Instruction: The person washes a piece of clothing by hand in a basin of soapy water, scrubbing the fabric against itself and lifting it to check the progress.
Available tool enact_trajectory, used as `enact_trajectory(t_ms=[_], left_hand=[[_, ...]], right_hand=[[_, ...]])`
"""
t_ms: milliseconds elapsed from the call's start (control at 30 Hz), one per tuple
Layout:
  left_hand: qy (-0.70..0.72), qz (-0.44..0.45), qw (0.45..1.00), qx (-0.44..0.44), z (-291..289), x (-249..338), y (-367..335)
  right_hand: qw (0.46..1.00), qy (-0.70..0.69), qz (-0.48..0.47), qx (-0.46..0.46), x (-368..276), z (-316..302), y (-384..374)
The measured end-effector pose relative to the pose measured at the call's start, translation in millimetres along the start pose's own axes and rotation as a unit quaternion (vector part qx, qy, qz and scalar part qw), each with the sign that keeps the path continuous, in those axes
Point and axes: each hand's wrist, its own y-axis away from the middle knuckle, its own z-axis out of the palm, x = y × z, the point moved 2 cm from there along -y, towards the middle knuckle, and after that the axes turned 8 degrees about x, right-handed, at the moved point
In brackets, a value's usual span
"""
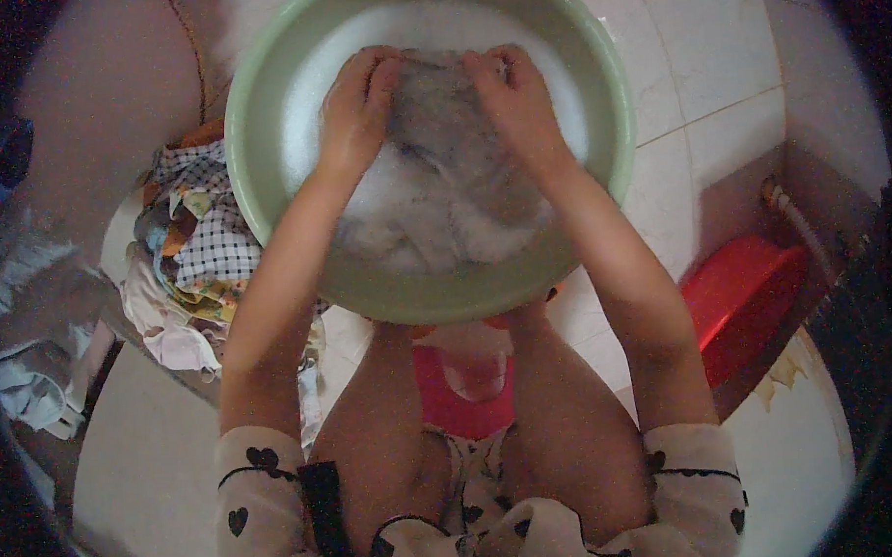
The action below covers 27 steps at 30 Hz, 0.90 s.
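Both hands are working in the pale green basin [612, 106], which is sitting on the tiled floor [714, 63] just beyond the knees. The left hand [357, 110] is clenching the left edge of a grey wet garment [446, 131], the right hand [513, 99] gripping its right edge, suds [404, 211] lying around it. A pile of checked and patterned laundry [204, 238] is lying left of the basin, a red plastic stool [741, 298] standing at right
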Motion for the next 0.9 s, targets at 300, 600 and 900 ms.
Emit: enact_trajectory(t_ms=[300,600,900], left_hand=[[-0.257,-0.022,0.949,-0.181,14,-46,-2],[0.000,-0.012,0.997,-0.081,20,49,35],[-0.032,0.010,0.999,0.002,4,55,6]], right_hand=[[0.898,0.388,-0.201,0.058,42,20,-37],[0.975,-0.200,0.040,-0.084,31,34,-26],[0.937,-0.318,0.081,-0.116,2,38,37]])
